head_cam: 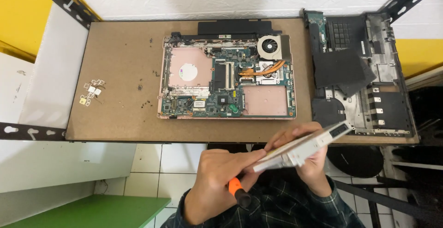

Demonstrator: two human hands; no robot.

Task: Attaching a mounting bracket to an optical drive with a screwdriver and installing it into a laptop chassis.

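Your right hand (314, 163): grip clamped on a flat silver drive (302, 147), just off the surface's (120, 71) near edge. Your left hand (217, 184): closed around an orange-handled screwdriver (237, 192), tip at the drive. Opened laptop (226, 76): surface centre.

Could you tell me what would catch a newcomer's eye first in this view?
Most striking is the opened laptop at the middle of the brown table, its circuit board, fan and copper heat pipe bare. To its right lies the removed black bottom cover. In front, the right hand holds a slim silver drive while the left hand grips an orange-handled screwdriver.
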